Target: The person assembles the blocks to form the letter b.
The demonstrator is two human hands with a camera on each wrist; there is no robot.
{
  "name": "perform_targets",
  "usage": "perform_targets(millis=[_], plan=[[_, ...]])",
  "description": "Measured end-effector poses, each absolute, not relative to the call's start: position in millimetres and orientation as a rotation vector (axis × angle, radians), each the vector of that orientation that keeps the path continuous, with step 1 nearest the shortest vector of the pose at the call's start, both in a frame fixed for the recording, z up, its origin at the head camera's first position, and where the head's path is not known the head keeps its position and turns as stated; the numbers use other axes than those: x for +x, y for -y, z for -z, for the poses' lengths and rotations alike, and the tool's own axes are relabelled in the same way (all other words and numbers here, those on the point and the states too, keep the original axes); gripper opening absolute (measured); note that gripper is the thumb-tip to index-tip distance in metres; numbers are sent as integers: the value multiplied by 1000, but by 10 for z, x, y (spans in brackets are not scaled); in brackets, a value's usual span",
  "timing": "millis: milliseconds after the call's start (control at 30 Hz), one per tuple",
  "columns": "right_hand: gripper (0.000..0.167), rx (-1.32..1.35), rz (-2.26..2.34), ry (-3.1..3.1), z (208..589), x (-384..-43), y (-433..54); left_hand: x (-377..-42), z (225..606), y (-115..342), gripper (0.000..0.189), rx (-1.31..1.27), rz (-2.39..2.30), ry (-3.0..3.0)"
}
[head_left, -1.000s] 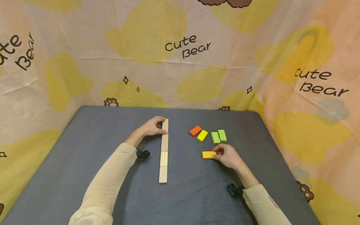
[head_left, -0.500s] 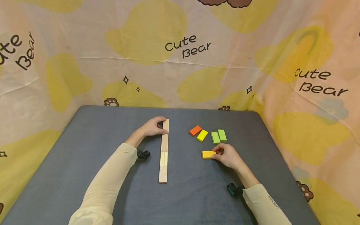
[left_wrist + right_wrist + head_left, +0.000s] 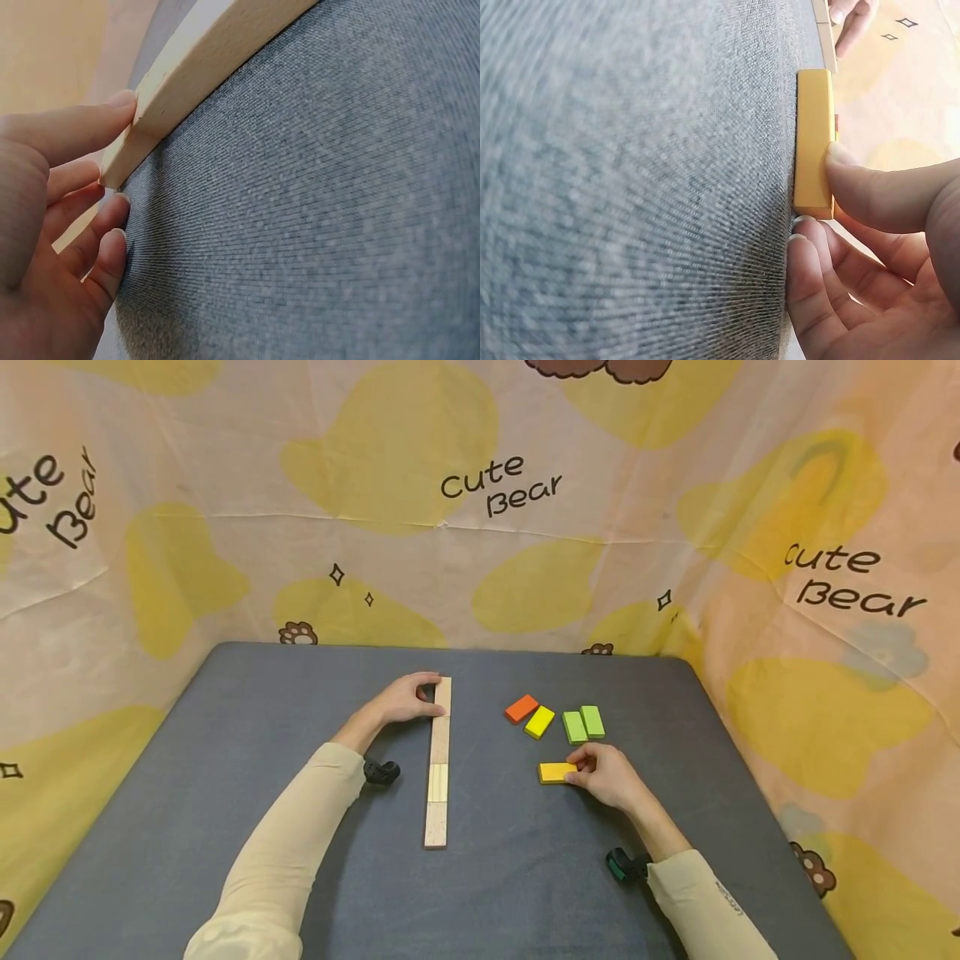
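Apparently aligning: left hand [image 3: 405, 697] grips the end block [image 3: 445, 693] of the pale row [image 3: 438, 743]; right hand [image 3: 609, 777] pinches the amber block [image 3: 553, 773], flat on the table [image 3: 495, 877]. Next likely calls for a straight nudge.

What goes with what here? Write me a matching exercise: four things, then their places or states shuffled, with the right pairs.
1. left hand
2. right hand
3. orange block
4. green blocks

A. next to the bright yellow block
B. at the far end of the wooden row
C. side by side
D. pinching the golden-yellow block

Pairs: 1-B, 2-D, 3-A, 4-C
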State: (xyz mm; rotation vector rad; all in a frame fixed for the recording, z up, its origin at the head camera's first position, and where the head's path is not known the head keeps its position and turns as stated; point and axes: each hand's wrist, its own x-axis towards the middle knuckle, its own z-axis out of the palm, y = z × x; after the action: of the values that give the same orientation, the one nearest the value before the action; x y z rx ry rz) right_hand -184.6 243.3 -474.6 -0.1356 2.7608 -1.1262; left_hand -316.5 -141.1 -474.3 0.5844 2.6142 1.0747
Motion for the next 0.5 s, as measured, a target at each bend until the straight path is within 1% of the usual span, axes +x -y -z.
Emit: perform_targets(millis=[500], plan=[[20, -180, 1141, -2772, 4758, -1835, -2447, -3191, 4773, 1431, 77, 584, -1094, -2629]])
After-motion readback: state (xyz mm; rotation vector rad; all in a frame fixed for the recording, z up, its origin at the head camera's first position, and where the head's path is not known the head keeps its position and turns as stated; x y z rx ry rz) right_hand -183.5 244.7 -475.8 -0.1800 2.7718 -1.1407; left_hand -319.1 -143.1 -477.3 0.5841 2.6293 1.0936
